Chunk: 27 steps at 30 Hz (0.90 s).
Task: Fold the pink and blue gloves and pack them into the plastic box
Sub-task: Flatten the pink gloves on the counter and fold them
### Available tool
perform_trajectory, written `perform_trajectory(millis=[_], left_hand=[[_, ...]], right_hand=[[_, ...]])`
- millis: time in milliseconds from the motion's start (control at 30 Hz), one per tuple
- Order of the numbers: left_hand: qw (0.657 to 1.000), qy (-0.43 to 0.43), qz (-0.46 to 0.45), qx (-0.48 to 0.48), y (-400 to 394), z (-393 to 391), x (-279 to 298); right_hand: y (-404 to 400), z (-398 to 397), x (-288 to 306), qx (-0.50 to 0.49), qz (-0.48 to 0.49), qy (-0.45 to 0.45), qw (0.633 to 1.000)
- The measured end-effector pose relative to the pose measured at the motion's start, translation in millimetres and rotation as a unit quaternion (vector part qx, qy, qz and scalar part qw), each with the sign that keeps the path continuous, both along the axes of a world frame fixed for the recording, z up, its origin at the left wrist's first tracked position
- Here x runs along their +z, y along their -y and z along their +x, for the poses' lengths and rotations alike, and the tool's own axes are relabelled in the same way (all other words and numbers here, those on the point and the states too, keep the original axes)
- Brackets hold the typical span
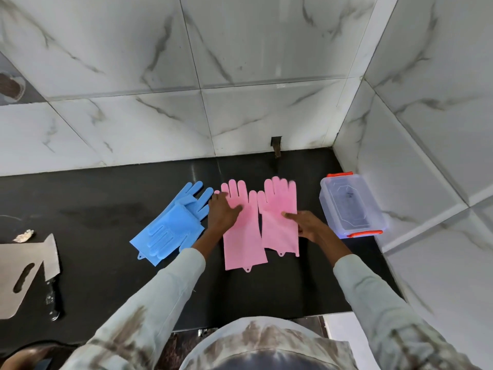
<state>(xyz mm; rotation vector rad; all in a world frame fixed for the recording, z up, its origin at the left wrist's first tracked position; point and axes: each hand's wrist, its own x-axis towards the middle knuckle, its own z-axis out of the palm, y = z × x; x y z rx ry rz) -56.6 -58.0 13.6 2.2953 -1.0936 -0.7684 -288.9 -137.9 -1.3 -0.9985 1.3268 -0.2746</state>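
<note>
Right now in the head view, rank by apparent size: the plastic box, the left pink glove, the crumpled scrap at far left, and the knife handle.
1. Left pink rubber glove and clear plastic box with orange clips: too alike to rank.
2. Black knife handle.
3. Crumpled pale scrap.

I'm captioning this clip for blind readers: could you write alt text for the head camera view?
A person's left hand and right hand press flat on two pink gloves lying side by side on a black counter. Two blue gloves lie stacked to the left; a closed clear plastic box with orange latches sits to the right.
</note>
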Motion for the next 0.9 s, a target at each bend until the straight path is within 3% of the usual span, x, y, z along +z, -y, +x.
perform_trajectory(millis=[100, 300, 633, 900], left_hand=[[0.998, 0.009, 0.068, 0.001, -35, 3, -23], [0.998, -0.005, 0.053, -0.012, -59, 6, -37], [0.992, -0.007, 0.066, -0.107, -56, 14, -39], [0.993, -0.037, 0.057, -0.099, -56, 11, -38]], right_hand=[[-3, -6, -10, 0.021, -0.025, -0.05, 0.998], [-12, -9, -14, 0.076, -0.126, -0.131, 0.98], [-17, -13, -16, 0.064, -0.159, -0.126, 0.977], [-14, -12, -19, 0.038, -0.194, -0.181, 0.963]])
